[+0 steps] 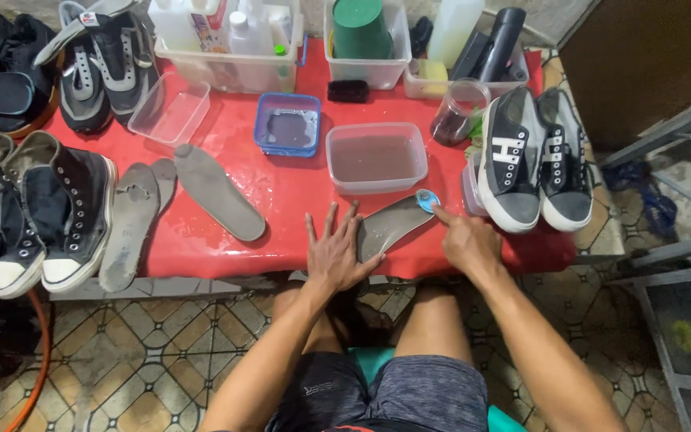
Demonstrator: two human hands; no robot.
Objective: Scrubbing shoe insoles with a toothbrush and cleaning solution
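Flat grip [335, 252] on wet insole [389, 224], red table [281, 192]

Both arms bare, no sleeves in view. Left hand [334, 254]: no glove, no ring, no watch at wrist. Right hand [467, 244]: same, bare, wrist clear of any strap. Fingers [311, 228] uncovered, nails short. Shorts [393, 396] dark heathered grey, soft knit look, small pale printed mark on left leg near hem. Knees and thighs bare below shorts. No footwear visible on person.
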